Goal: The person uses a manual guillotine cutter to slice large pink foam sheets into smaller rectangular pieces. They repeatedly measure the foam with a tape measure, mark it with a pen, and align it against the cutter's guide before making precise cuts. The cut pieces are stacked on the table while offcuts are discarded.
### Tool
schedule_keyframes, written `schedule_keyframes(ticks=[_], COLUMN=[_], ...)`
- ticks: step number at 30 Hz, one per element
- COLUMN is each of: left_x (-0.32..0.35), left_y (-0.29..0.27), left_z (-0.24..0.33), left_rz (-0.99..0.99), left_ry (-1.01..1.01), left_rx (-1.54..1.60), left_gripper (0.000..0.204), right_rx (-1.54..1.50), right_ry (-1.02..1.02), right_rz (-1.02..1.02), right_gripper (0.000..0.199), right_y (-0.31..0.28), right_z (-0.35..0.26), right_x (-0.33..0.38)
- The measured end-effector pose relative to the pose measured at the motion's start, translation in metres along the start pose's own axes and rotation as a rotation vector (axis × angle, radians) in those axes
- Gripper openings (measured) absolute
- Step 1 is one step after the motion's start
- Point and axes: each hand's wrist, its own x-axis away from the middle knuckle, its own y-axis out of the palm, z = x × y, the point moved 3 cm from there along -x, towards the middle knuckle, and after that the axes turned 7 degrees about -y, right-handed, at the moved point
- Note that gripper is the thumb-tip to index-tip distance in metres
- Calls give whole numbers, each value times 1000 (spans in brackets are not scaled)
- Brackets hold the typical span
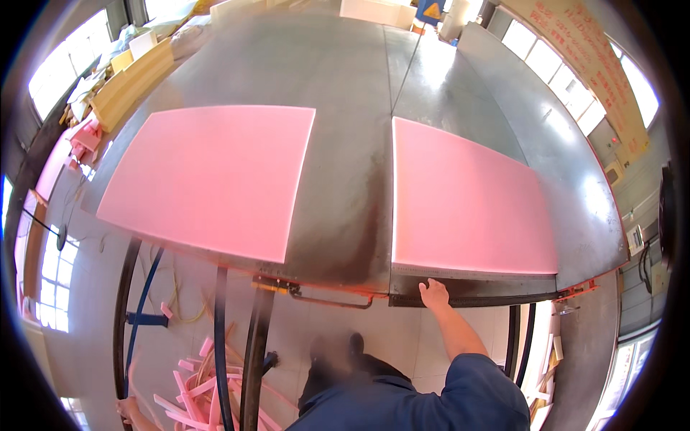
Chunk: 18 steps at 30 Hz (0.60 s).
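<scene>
Left pink sheet [208,179] and right pink sheet [471,205] looked like foam board, faces smooth and matt. Tabletop [338,72] looked metal, dark grey, smooth, glossy with bright glare along right side; brownish patch [374,215] looked duller. Table leg [256,337] looked like dark painted metal. Bent rod [334,301] under edge looked metal. Floor [410,345] looked tiled, shiny enough to mirror windows [72,68]. Pink offcuts [188,395] looked foam-like, matt. Dark blue shirt [471,395] was matt cloth, softly creased.
</scene>
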Motion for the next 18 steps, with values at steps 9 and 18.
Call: schedule_keyframes(ticks=[9, 18], left_x=[278, 814], left_y=[236, 75], left_z=[177, 157], left_rz=[-330, -684], left_ry=[1066, 2353], left_rx=[359, 69], left_gripper=[51, 42], right_rx=[-1354, -1755], right_ry=[886, 818], right_rz=[334, 414], right_gripper=[38, 25], right_y=[31, 23], right_z=[94, 110], right_x=[-50, -84])
